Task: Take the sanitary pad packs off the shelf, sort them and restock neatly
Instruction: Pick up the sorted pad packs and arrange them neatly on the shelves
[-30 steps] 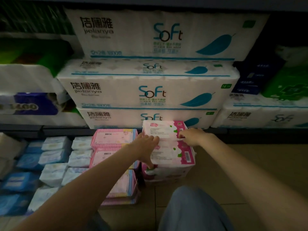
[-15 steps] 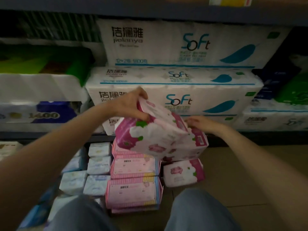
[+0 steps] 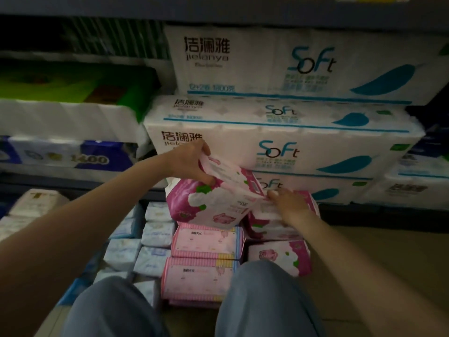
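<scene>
White "Soft" tissue bundles fill the shelf behind. The left hand grips a tilted magenta-and-white plastic pad pack; the right hand rests flat-fingered on the magenta stack.

Small print on the tissue bales is blurred and unreadable. Lowest bale largely hidden behind the lifted pack. Right hand covers the top of the pack beneath it. Knees hide the pink stack's base. Far-left packs cut by the edge.
</scene>
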The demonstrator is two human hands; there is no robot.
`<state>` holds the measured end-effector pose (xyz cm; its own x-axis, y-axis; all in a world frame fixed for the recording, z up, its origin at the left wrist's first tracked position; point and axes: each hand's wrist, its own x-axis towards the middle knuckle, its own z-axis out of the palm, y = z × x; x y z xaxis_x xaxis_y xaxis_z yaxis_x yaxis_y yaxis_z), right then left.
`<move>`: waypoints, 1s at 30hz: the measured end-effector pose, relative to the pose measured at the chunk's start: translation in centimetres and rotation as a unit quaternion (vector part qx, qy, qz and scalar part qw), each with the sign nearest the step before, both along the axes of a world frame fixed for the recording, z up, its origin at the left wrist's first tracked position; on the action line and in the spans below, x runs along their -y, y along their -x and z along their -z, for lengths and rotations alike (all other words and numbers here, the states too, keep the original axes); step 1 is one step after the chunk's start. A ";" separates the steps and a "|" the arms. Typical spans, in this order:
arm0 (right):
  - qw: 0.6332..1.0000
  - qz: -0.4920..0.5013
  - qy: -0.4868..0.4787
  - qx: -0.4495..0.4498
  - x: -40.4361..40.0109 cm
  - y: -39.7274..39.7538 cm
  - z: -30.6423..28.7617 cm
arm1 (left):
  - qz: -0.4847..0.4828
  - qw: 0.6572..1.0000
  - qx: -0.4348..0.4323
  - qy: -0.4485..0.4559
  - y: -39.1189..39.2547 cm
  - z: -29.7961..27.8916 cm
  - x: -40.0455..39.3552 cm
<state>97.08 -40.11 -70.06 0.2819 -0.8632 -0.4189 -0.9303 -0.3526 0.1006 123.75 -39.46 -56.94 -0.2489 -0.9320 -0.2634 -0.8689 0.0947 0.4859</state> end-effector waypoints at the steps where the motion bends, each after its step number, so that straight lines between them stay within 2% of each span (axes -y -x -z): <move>1: 1.000 0.002 0.008 -0.009 0.0 -0.3 0.3 | -0.008 1.000 -0.004 -0.005 -0.2 0.1 0.0; 8: 0.998 0.004 0.018 -0.053 -1.3 0.9 -1.1 | -0.039 0.992 -0.109 -0.046 -1.6 -4.8 -0.3; 11: 0.999 0.050 -0.006 0.020 -2.4 2.2 -3.9 | -0.027 0.984 -0.173 -0.029 -1.7 -8.5 -0.3; 15: 0.987 0.088 -0.064 0.118 -1.8 2.8 -13.2 | 0.007 0.977 -0.214 0.006 -1.0 -14.4 0.0; 17: 0.981 0.091 -0.062 0.162 -1.4 2.6 -19.1 | 0.026 0.977 -0.210 0.037 -0.8 -17.7 -0.1; 19: 0.977 0.085 -0.042 0.190 -1.1 2.5 -25.0 | 0.030 0.966 -0.242 0.084 -0.8 -21.2 -0.4; 22: 0.980 0.058 0.030 0.188 -1.6 2.8 -32.8 | 0.010 0.924 -0.343 0.166 -1.3 -26.2 -1.0; 24: 0.972 0.049 0.118 0.197 -2.6 3.3 -37.9 | 0.012 0.901 -0.377 0.216 -2.2 -29.3 -1.8; 30: 0.891 0.014 0.324 0.318 -5.1 3.2 -50.0 | -0.027 0.838 -0.447 0.312 -5.5 -34.0 -3.2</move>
<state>93.87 -34.96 -20.08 0.2584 -0.8764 0.4064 -0.8799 -0.3872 -0.2755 129.30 -36.28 -22.93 -0.0400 -0.8345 0.5496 -0.1954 0.5459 0.8147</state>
